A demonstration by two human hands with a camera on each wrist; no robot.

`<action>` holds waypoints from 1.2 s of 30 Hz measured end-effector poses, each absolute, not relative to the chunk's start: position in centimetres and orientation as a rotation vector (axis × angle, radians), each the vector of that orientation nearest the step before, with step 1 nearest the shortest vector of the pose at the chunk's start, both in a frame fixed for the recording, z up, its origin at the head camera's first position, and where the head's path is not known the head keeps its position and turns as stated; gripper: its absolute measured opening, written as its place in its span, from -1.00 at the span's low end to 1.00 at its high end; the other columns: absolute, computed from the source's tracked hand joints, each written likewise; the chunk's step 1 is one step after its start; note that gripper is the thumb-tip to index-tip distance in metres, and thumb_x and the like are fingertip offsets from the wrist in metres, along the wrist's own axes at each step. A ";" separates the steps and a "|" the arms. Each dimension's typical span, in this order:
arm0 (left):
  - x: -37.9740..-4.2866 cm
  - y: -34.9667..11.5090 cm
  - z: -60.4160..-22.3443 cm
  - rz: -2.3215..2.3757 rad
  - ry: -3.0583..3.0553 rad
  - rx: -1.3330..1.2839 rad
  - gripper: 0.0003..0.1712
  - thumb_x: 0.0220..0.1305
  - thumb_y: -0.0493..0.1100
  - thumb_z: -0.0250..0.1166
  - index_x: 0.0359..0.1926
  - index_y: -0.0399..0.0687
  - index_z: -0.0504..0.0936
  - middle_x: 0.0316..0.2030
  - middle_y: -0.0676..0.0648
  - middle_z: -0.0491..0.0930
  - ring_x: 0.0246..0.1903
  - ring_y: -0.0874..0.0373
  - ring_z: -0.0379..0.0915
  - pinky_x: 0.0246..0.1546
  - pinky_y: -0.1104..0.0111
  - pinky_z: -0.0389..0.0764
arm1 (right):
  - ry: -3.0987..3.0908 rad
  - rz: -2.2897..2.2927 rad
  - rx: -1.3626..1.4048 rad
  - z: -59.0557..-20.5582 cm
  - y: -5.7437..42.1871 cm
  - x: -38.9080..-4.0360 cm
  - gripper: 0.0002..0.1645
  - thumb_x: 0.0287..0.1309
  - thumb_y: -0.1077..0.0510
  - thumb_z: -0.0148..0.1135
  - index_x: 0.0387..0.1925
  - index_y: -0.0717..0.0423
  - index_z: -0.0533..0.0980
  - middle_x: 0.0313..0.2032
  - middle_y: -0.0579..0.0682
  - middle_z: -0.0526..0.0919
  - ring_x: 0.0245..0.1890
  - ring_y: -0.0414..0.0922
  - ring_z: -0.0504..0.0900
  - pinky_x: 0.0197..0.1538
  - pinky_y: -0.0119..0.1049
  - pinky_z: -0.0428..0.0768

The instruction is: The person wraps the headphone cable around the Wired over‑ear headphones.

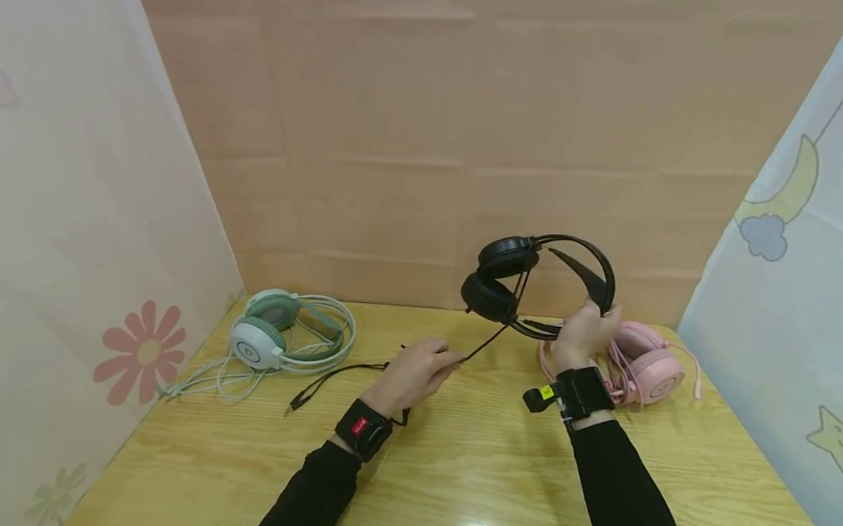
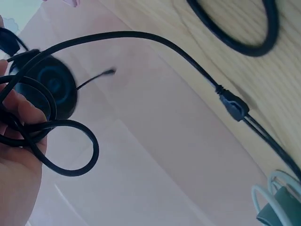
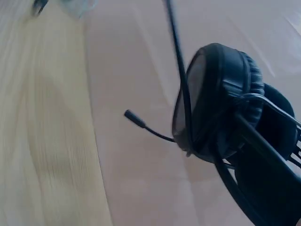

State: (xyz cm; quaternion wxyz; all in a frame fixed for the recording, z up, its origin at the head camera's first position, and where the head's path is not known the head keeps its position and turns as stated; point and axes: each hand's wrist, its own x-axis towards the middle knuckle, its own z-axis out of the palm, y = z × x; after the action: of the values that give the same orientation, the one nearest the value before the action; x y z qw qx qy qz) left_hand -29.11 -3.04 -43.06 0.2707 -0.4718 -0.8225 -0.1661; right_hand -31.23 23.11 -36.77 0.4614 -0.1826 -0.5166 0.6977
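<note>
Black headphones (image 1: 492, 298) with a thin microphone boom (image 3: 135, 118) are held up off the table by my right hand (image 1: 587, 332), which grips the headband. My left hand (image 1: 415, 373) pinches the black cable (image 2: 127, 34), and loops of it hang around the fingers in the left wrist view. One stretch of cable runs taut from that hand up to the ear cups. Its other end, with a splitter (image 2: 233, 104), trails leftward onto the table. In the right wrist view the right hand itself is almost wholly out of frame.
Mint-green and white headphones (image 1: 258, 342) with a pale coiled cable lie at the table's back left. Pink headphones (image 1: 656, 375) lie at the back right, partly behind my right hand. A brown paper-like wall (image 1: 358, 124) stands behind the wooden table (image 1: 449, 466).
</note>
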 end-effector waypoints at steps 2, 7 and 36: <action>-29.1 -3.0 -43.0 -0.435 -2.215 -1.266 -0.79 0.42 -0.15 0.20 -0.02 0.00 0.71 -0.42 0.08 0.45 -0.48 0.29 0.23 -0.44 0.53 0.25 | -1.348 1.664 -0.392 -36.8 23.0 -31.1 -0.82 0.36 0.11 0.11 -0.41 -0.07 0.39 -0.55 -0.16 0.23 -0.59 -0.23 0.19 -0.37 -0.37 0.18; -29.1 -3.1 -43.0 -0.409 -2.240 -1.228 -0.82 0.42 -0.18 0.19 -0.07 -0.04 0.68 -0.37 0.06 0.50 -0.44 0.29 0.31 -0.40 0.51 0.36 | -1.664 1.402 -0.218 -36.6 22.9 -30.8 -0.85 0.26 0.28 -0.03 -0.27 0.08 0.49 -0.49 -0.08 0.37 -0.51 -0.17 0.30 -0.35 -0.35 0.23; -30.5 -5.5 -42.3 -0.217 -2.203 -0.932 -0.70 0.29 -0.35 0.29 -0.11 0.19 0.63 -0.21 0.07 0.58 -0.03 0.09 0.47 0.10 0.07 0.46 | -2.424 0.831 0.251 -29.0 23.6 -29.2 -0.76 0.04 0.31 -0.04 -0.41 0.09 0.58 -0.56 0.07 0.50 -0.51 0.01 0.42 -0.36 -0.21 0.31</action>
State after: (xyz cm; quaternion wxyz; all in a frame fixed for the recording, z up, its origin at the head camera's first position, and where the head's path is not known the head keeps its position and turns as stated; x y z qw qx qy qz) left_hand -30.53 -5.53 -42.26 0.3615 -0.3618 -0.8552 -0.0842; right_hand -29.23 23.63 -28.95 0.2795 0.0936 -0.9040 0.3098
